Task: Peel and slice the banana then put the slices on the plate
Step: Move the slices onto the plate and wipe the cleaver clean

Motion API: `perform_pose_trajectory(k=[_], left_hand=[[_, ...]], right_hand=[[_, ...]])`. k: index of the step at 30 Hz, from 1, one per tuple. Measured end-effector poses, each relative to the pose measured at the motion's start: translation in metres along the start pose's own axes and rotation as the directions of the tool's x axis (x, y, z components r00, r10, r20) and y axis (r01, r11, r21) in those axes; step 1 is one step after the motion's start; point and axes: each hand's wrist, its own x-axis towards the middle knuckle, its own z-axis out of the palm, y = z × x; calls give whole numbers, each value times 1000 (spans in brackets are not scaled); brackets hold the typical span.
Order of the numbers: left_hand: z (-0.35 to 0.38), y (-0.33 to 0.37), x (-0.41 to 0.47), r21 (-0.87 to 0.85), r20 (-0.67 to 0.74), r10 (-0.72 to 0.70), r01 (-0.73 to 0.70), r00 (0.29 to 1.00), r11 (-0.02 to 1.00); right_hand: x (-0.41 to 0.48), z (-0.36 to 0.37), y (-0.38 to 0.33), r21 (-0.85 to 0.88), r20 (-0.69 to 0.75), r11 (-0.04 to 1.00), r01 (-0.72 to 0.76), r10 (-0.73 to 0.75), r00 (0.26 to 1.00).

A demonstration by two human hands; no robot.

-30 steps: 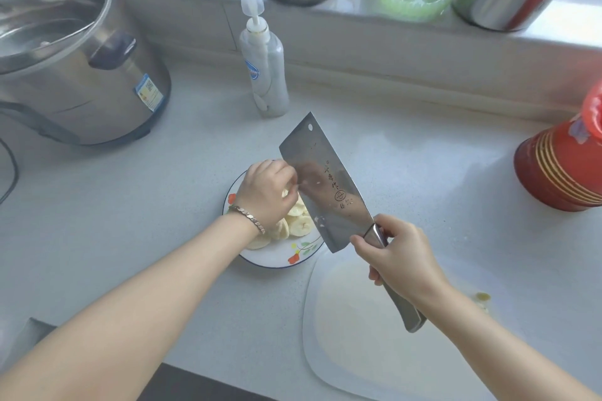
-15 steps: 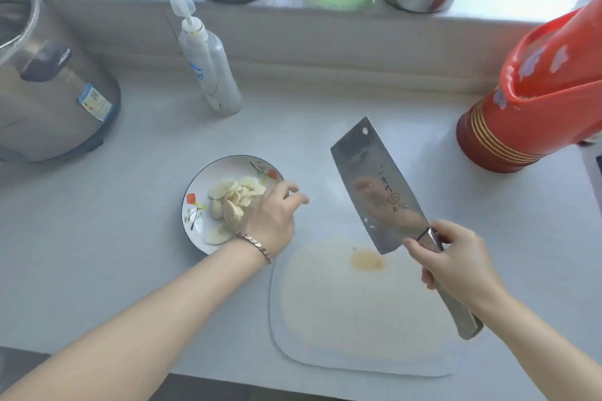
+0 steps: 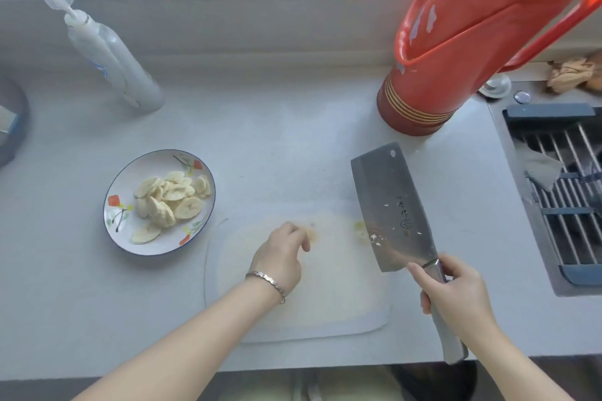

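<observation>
Gripping a cleaver (image 3: 392,212), the right hand (image 3: 456,298) is closed; the left hand (image 3: 280,257), loosely curled, holds nothing above the board (image 3: 342,296), slices (image 3: 169,198) leftward.

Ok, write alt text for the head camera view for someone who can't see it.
Banana slices lie piled on a flowered plate on a grey counter. Right of it, the left hand hovers empty over a smeared cutting board. The right hand holds a cleaver with its blade raised.
</observation>
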Motion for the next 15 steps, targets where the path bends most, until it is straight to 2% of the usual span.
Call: perform_pose_trajectory(k=[4,8,15], left_hand=[[-6,15,4,-43,-62,-78,75,995,996],[3,29,16,-62,-4,-62,61,998,996],[33,73,47,-60,76,-28,33,997,998]], right_hand=[[7,-16,11,75,-52,997,-32,36,998],[14,-21,30,98,-54,993,-69,75,996],[16,-13,64,171,24,976,-135,133,991]])
